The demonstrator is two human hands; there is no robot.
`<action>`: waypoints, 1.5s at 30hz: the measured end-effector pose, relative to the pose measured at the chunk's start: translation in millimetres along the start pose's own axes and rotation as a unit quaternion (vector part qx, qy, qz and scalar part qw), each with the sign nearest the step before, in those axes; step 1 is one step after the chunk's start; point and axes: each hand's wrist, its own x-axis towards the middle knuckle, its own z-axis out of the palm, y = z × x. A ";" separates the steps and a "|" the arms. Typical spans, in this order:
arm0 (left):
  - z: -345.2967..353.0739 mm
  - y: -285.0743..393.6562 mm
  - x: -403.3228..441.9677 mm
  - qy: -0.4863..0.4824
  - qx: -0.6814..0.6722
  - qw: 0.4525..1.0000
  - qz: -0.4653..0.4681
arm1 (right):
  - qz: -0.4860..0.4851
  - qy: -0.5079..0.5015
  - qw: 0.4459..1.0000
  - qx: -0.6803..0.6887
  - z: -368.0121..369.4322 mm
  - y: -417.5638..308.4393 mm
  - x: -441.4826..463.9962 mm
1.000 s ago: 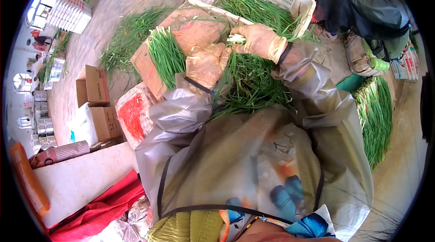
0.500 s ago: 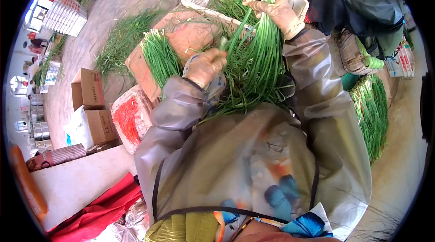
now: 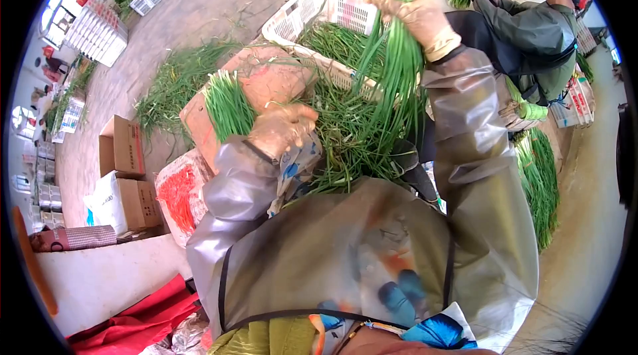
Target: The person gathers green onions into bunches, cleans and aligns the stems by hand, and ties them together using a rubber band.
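Observation:
My right hand, in a pale glove, is closed around the white stem end of a bunch of garlic chives. The green leaves hang down from it, over loose chive leaves heaped in front of my lap. To the left is my gloved left hand, its fingers loosely bent and apart, with nothing visible in them. Beside it, a separate bunch of chives rests on a cardboard-covered surface, stem ends pointing away from me.
A white plastic crate with chives inside stands beyond the heap. Red ties lie on a package at left, near cardboard boxes. More chives are stacked at right. A co-worker sits at upper right, holding chives.
My right hand has lifted its bunch slightly up and right, away from the heap. My left hand has drawn back toward the lower left, away from the hanging leaves. The view has shifted slightly.

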 end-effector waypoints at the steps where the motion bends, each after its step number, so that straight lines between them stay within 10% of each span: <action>1: -1.6 10.2 -5.5 0.028 -0.081 0.996 0.030 | 0.033 -0.024 0.999 0.007 5.4 0.7 2.5; 5: -0.4 44.5 -0.7 0.100 -0.224 0.904 0.350 | 0.090 -0.028 0.972 0.215 65.4 -33.8 -21.9; 8: 25.1 53.8 22.0 0.022 -0.363 0.828 0.427 | 0.177 -0.057 0.943 0.277 99.1 -29.9 -29.3; 9: 28.2 35.4 39.6 0.006 -0.351 0.828 0.437 | 0.066 -0.033 0.977 0.203 113.7 -17.9 -29.8; 13: 42.2 4.8 38.4 -0.168 -0.453 0.873 0.069 | 0.093 0.009 0.996 0.004 122.6 33.8 -30.1; 21: 42.6 -9.0 20.9 -0.129 -0.392 0.909 0.057 | 0.187 0.124 0.973 0.049 79.6 76.2 -30.7; 22: 45.1 -4.8 17.7 -0.128 -0.425 0.892 0.081 | 0.105 0.103 0.978 -0.145 58.3 100.7 -30.5; 25: 37.7 -10.8 13.7 -0.123 -0.462 0.873 0.100 | 0.073 -0.183 0.827 -0.526 42.0 120.4 -39.8; 26: 35.1 -15.1 16.5 -0.133 -0.468 0.867 0.106 | 0.334 -0.362 0.671 -0.554 43.2 121.4 -35.5; 28: 32.1 -18.7 20.5 -0.143 -0.473 0.863 0.111 | 0.243 -0.311 0.706 -0.588 34.7 119.3 -40.3; 32: 31.6 -18.8 23.5 -0.158 -0.462 0.866 0.108 | 0.018 -0.066 0.969 -0.238 54.1 39.9 -1.5; 35: 32.7 -17.9 25.6 -0.156 -0.452 0.871 0.108 | -0.027 -0.188 0.943 -0.275 88.0 -1.2 -10.3; 37: 32.3 -20.8 26.0 -0.131 -0.453 0.875 0.107 | -0.135 -0.131 0.836 -0.515 109.4 4.7 -26.0; 43: 34.6 -17.9 21.1 -0.173 -0.456 0.868 0.097 | -0.227 0.059 0.704 -0.670 102.7 11.1 -9.7; 45: 34.9 -13.6 16.7 -0.168 -0.456 0.868 0.101 | -0.168 0.063 0.781 -0.599 70.3 33.1 8.4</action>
